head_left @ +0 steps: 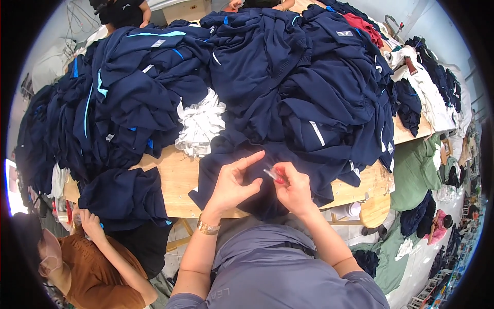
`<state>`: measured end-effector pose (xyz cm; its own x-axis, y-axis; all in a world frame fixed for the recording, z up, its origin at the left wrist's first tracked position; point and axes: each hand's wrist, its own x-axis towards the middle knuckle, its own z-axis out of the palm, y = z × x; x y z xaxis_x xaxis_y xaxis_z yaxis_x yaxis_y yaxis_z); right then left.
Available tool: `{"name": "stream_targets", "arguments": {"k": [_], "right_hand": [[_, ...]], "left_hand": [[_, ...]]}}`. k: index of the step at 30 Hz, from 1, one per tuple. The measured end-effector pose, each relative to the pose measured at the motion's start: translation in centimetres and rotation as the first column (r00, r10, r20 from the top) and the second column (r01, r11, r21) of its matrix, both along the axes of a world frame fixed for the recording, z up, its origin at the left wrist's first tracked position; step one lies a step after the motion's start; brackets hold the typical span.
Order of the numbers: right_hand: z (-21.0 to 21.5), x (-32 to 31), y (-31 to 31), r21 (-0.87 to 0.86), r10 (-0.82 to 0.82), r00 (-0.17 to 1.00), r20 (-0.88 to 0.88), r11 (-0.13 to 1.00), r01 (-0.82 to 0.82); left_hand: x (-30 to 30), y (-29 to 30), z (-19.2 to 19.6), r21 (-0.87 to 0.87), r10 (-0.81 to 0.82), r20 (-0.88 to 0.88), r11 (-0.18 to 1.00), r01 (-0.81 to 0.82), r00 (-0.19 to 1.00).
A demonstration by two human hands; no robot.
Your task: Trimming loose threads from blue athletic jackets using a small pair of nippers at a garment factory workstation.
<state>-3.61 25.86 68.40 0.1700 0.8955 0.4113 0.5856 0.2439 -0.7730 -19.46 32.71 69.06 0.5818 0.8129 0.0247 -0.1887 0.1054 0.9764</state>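
My left hand (235,181) hovers over a dark navy garment (216,167), thumb and forefinger spread apart with nothing seen between them. Close beside it, my right hand (294,189) is closed round a small silvery tool (271,174) that points toward the left hand. Red shows at its fingers; whether that is part of the tool or the nails I cannot tell. The navy garment lies across the table's near edge under both hands. Just beyond the left hand sits a heap of white strips (200,123).
Large piles of navy garments (144,87) with light blue and white trim cover the wooden table (177,177). At lower left a person in a brown top (103,270) handles navy cloth. Others stand across the table. Green cloth (417,167) hangs at right; a stool (374,210) stands below.
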Motion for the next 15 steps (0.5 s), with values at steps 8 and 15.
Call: {"name": "stream_targets", "arguments": {"k": [8,15], "right_hand": [[0.1,-0.4,0.3,-0.228,-0.090,0.741,-0.665,0.970,-0.086],[-0.8,-0.4,0.4,0.063,-0.021,1.000,0.020,0.998,0.020]], "left_hand": [[-0.4,0.4,-0.6,0.065,-0.014,-0.135,0.998,0.023,0.991],[0.1,0.3,-0.6,0.109,0.024,-0.065,0.994,-0.017,0.998]]}}
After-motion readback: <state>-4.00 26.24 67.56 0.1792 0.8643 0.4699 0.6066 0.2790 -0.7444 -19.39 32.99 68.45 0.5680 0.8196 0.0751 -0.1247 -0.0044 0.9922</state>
